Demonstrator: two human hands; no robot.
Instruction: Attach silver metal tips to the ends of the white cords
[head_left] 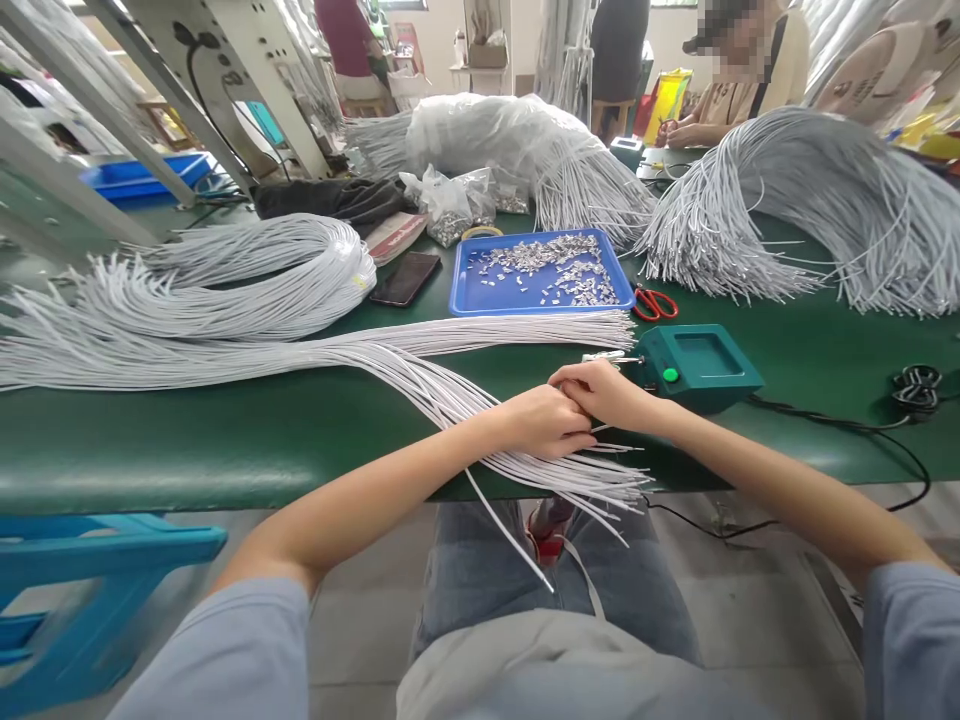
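My left hand (551, 422) lies over a fanned-out bundle of white wires (427, 385), its fingers curled round wire; a thin end sticks out beside the fingertips. Touching it, my right hand (609, 393) has its fingers bent in a pinch. What sits between the right fingertips is hidden. Just beyond the right hand is a small green machine (705, 360) with a bright green button and a metal shaft pointing left. A second row of white wires (510, 333) lies straight behind my hands. One loose wire hangs past the table's front edge.
A blue tray (459, 290) holds many small metal terminals. Red-handled scissors (655, 304), a dark phone (406, 279) and bags of metal parts (450, 210) lie nearby. Coiled wire bundles (300, 280) stand around. A black cable (817, 415) runs right. A person (750, 90) sits opposite.
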